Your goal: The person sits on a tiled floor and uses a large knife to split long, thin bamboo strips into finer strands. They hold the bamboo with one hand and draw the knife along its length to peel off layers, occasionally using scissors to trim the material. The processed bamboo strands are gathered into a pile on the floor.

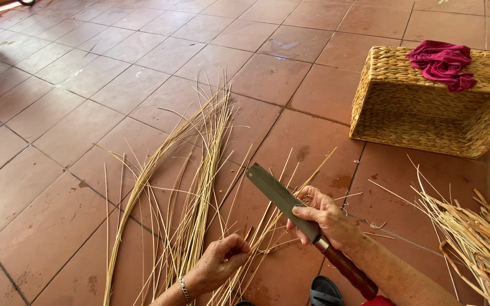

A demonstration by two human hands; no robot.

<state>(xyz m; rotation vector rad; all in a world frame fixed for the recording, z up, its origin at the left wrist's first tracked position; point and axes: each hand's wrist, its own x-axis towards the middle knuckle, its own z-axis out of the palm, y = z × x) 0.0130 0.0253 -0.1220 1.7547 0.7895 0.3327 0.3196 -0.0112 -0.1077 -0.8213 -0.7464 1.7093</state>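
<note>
1. So the right hand (325, 218) is low and a bit right of centre, fingers wrapped tight around a flat grey steel knife with a dark reddish wooden handle (282, 198); the blade points up and left.
2. The left hand (222, 262) sits at the bottom centre, fingers pinched shut on a thin pale yellow reed strip (265, 235) that runs up toward the blade.
3. How far along? Hard to call, honestly. A big loose fan of long pale straw-coloured reed stalks (197, 170) lies across the reddish-brown tiled floor (46, 130) in the middle, and a denser heap of wider tan split reed strips (477, 238) sits at the lower right. My guess is plenty of stalks still need working.
4. Upper right: a rectangular woven straw basket (421, 107) tipped on its side, a crumpled magenta cloth (442, 63) on top.
5. No packages, labels or signs anywhere that I can spot.
</note>
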